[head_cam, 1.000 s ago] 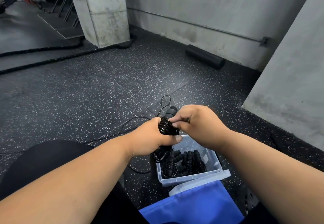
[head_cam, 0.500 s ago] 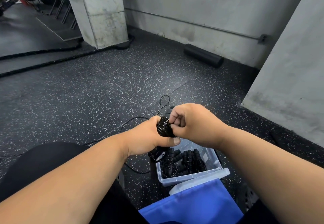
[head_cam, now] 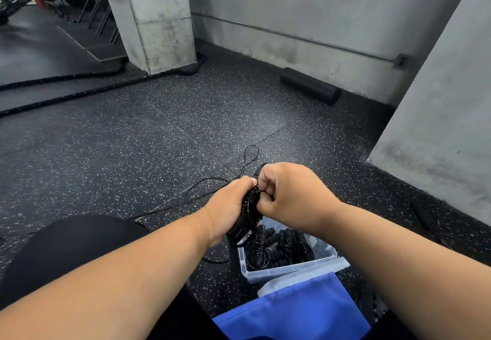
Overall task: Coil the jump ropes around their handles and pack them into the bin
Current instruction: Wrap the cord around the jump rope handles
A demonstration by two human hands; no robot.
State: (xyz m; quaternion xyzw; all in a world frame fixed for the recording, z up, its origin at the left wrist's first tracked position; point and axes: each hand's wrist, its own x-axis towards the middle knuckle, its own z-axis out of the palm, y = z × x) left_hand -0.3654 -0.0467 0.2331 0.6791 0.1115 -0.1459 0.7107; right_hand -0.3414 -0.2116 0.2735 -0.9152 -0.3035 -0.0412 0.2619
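Head view: both hands on a half-wound jump rope

Below the hands, the clear bin (head_cam: 287, 270) holds black coiled ropes. Left hand (head_cam: 228, 206) grips the black handle bundle (head_cam: 248, 206), thin cord wound tight. Right hand (head_cam: 289, 196) pinches that cord. Beyond them, loose cord (head_cam: 249, 153) loops across the floor.

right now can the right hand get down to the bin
Probably yes: the right hand is just above the open bin, nothing between them, but it is pinching the rope on the handles the left hand grips.
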